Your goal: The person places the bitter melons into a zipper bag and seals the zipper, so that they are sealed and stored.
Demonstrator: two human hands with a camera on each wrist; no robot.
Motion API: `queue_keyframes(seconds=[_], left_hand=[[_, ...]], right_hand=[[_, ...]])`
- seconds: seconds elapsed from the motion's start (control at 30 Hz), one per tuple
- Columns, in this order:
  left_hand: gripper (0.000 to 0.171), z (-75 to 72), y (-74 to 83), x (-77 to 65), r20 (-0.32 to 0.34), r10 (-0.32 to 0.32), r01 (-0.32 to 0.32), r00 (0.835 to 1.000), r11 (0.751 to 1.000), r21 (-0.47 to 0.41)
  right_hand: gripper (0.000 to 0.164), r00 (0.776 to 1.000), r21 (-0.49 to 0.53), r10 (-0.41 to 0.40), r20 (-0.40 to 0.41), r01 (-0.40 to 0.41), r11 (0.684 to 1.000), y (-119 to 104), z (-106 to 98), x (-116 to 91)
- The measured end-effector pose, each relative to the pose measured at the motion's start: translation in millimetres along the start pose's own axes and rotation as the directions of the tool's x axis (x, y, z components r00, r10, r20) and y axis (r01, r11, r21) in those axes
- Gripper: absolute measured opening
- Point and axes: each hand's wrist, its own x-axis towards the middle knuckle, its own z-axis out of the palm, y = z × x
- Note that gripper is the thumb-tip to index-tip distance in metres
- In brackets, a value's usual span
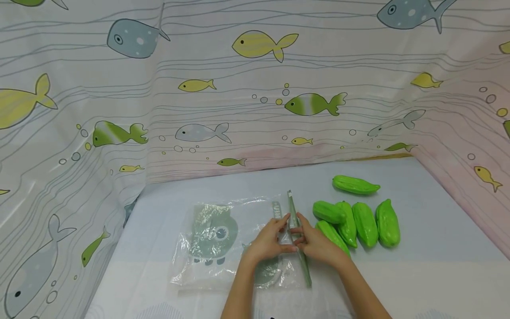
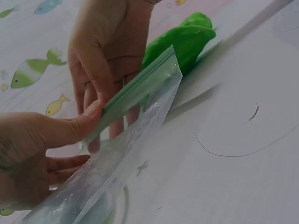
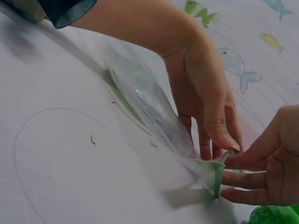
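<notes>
A clear plastic zip bag (image 1: 247,212) printed with a green one-eyed cartoon creature lies flat on the table, its green zip edge (image 1: 305,268) raised along the right side. My left hand (image 1: 264,243) pinches this edge from the left, thumb against the strip in the left wrist view. From the other side my right hand (image 1: 320,243) pinches the same edge, its fingertips close to the left ones. Through the clear film in the left wrist view, some right fingers (image 2: 117,127) show behind the strip. The right wrist view has the strip (image 3: 216,177) bent between both hands.
Several bright green, elongated, glossy fruit-like pieces (image 1: 364,223) lie grouped just right of my right hand. One more (image 1: 356,184) lies farther back. A fish-patterned curtain (image 1: 255,110) bounds the white table (image 1: 438,230) at the back and sides.
</notes>
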Motion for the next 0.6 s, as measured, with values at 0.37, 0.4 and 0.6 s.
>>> queue_keyframes(seconds=[0.37,0.4,0.6], left_hand=[[0.081,-0.8,0.7,-0.2,-0.024,0.021,-0.022,1.0,0.999,-0.041],[0.079,-0.9,0.8,-0.5,-0.018,0.02,-0.021,1.0,0.999,-0.045],[0.073,-0.4,0.6,-1.2,-0.001,-0.009,0.009,1.0,0.998,-0.064]], right_hand=[[0.07,0.996,-0.029,-0.047,0.079,0.049,0.998,1.8,-4.5,-1.1],[0.07,0.996,-0.028,-0.047,0.081,0.05,0.998,1.8,-4.6,-1.2],[0.07,0.994,-0.025,-0.064,0.094,0.066,0.997,3.1,-5.4,-1.1]])
